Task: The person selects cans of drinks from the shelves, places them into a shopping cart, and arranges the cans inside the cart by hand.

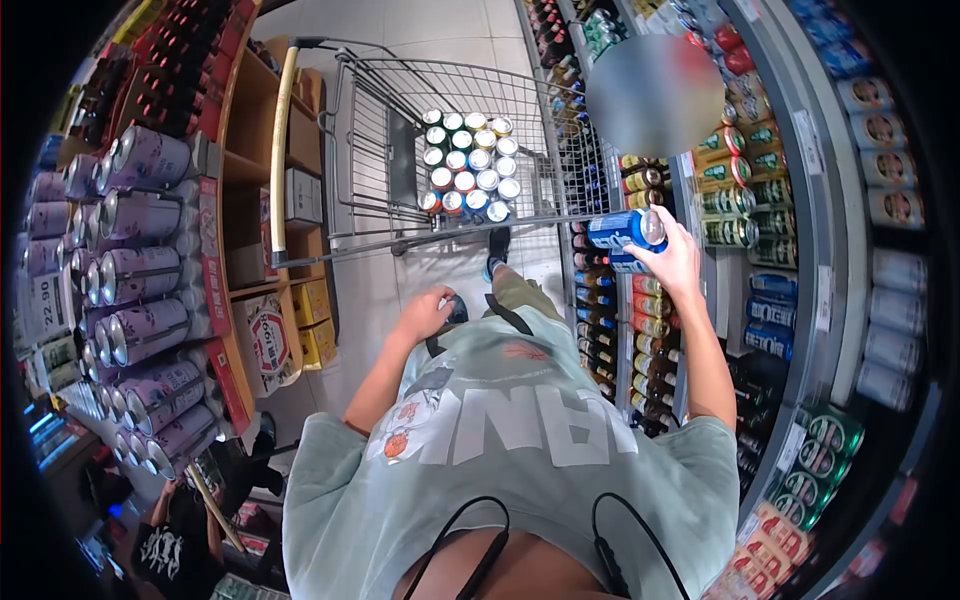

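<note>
My right hand (672, 256) grips a blue beer can (612, 229) near its silver top, at the shelf on the right. A second blue can (628, 263) lies against it under my fingers; whether I hold that one too is hard to tell. My left hand (424, 314) hangs in front of my shirt, fingers loosely curled and nothing visible in it. Ahead of me stands a wire shopping cart (430, 62). Inside it, several upright cans (465, 160) with silver tops are grouped in rows.
Shelves of cans and bottles (655, 385) run along my right. At left, purple cans (145, 270) are stacked beside a wooden shelf unit (245, 175) with boxes (316, 310). Another person (175, 545) is at the lower left. A blurred patch covers part of the right shelf.
</note>
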Motion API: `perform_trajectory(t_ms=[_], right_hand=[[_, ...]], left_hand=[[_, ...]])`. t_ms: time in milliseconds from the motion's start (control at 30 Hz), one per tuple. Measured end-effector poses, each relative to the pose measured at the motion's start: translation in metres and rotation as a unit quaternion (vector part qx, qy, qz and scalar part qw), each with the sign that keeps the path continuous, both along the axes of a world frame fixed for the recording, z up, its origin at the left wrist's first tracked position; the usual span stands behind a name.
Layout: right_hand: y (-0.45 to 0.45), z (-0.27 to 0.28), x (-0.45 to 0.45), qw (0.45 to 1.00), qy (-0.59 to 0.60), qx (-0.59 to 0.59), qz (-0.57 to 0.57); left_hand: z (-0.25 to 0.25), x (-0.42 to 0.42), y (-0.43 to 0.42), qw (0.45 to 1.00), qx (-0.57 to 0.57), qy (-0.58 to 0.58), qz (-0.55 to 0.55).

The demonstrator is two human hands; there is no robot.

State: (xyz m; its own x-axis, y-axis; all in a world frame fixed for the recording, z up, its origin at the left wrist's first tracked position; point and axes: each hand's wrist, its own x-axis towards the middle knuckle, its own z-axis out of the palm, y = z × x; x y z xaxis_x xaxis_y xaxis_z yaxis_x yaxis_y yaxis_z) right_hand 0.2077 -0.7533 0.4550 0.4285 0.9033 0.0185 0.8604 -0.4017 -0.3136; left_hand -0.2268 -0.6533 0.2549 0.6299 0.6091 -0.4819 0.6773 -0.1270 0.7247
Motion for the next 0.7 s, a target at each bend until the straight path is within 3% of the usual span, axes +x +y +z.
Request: perform_trajectory(t_ms=[133, 367, 467, 567, 700], right_hand=[[0.062, -0.03, 0.027, 0.998, -0.002, 0.009, 0.055], [0.091, -0.061, 0.071, 0.997, 0.045, 0.042, 0.049], [0.071, -0.062, 0.078, 0.993, 0.047, 0.103, 0.036], [0.035, -0.046, 0.078, 0.995, 0.077, 0.025, -0.06], [-0.026, -0.021, 0.07, 0.987, 0.028, 0.047, -0.151]], left_hand=[[-0.003, 0.011, 0.014, 0.995, -0.001, -0.043, 0.095], [-0.013, 0.043, 0.064, 0.984, -0.063, 0.028, 0.163], [-0.015, 0.065, 0.096, 0.989, -0.077, 0.033, 0.119], [-0.024, 0.081, 0.129, 0.991, -0.093, 0.037, 0.091], [-0.008, 0.106, 0.164, 0.994, -0.098, 0.041, 0.026]])
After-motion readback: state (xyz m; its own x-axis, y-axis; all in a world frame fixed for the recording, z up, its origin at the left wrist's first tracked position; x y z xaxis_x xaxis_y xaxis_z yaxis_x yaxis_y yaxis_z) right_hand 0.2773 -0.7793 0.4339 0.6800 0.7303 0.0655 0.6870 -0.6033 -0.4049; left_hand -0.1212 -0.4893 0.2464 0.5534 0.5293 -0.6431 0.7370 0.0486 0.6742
